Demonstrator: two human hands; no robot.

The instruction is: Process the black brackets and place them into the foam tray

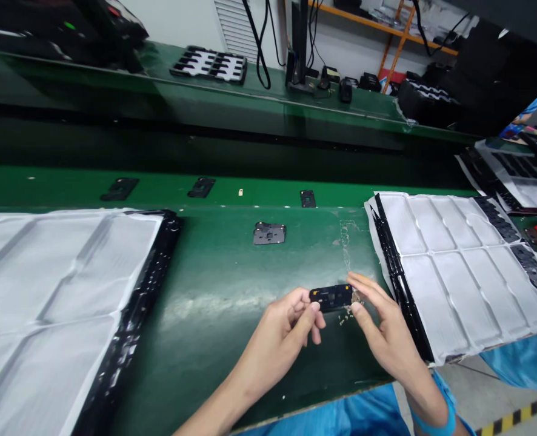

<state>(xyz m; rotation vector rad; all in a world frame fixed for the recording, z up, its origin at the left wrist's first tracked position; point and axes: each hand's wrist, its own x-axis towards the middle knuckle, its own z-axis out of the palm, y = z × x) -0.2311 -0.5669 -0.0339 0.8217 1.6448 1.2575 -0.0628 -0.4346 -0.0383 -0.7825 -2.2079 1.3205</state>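
One black part (331,297), in my head view, sits between my hands over the table (196,363), nearer its front edge than its back, long axis running roughly along that front edge. My left hand (283,321) pinches its left end, thumb against fingers. My right hand (383,327) curves about the right end, near pale bits (356,297); whether those fingers grip, I cannot tell.

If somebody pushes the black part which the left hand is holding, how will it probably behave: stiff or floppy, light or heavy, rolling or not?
Probably stiff: the black part looks straight, with no visible sag. Perhaps light, since it looks thin and the left hand pinches it by one end. Being flat, it seems unlikely to roll.
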